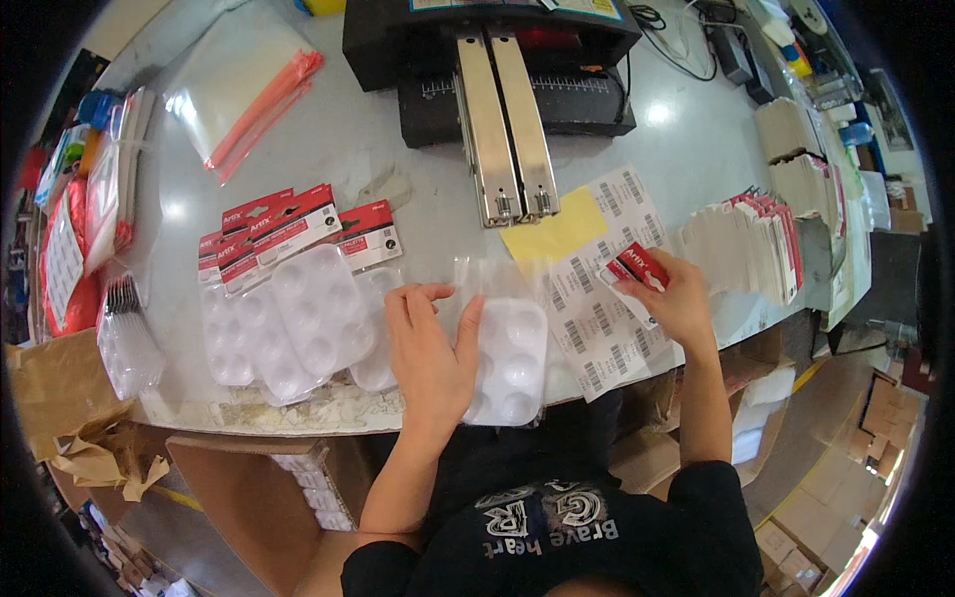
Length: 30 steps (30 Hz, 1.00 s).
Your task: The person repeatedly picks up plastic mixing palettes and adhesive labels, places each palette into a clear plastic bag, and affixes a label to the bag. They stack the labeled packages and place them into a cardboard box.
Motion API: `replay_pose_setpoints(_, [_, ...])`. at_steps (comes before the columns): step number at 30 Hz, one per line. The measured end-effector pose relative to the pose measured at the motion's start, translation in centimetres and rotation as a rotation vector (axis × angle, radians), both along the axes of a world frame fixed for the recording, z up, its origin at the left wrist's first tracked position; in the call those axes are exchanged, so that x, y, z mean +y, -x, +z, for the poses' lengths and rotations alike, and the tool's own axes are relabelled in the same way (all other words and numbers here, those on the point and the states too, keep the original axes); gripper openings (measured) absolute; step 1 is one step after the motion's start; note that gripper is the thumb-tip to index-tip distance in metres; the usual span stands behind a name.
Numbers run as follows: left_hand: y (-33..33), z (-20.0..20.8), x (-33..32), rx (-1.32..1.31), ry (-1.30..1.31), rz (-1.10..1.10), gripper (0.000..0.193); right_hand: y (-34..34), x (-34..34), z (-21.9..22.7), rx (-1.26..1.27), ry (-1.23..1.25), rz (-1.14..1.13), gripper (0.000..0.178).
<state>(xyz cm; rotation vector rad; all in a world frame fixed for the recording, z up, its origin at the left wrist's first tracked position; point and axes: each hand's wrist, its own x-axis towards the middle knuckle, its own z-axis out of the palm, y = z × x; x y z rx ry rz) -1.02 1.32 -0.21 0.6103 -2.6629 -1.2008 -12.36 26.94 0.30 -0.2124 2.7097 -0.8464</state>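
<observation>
My right hand (679, 297) pinches a small red and white header card (639, 265) above a sheet of barcode stickers (589, 346). A white plastic paint palette (519, 350) with round wells lies at the table's near edge, in a clear bag whose top points away from me. Beside it on the left rests my left hand (434, 360), thumb spread from the fingers and overlapping the bag's left side. Left of that hand, several bagged palettes (320, 303) overlap one another, with red and white header cards (290, 234) on their tops.
A black machine (517, 104) with two metal arms stands at the far middle. A stack of header cards (741, 244) sits to the right, clear bags (239, 90) at the far left, and bagged brushes (127, 338) at the left edge. Cardboard boxes (269, 488) stand under the table.
</observation>
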Motion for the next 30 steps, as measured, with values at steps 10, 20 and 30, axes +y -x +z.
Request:
replay_pose_setpoints(10, [-0.3,0.6,0.4,0.188,-0.194,0.015,0.018,0.3,-3.3,7.8,0.054,0.534,-0.16,0.043])
replay_pose_setpoints(20, [-1.8,4.4,1.7,-0.009,-1.041,-0.125,0.018,0.5,-8.1,8.7,-0.209,0.227,0.406,0.039])
replay_pose_setpoints(30, [-2.1,4.1,2.3,-0.049,-0.897,-0.043,0.016,0.0,-7.6,7.4,0.01,0.264,0.643,0.039])
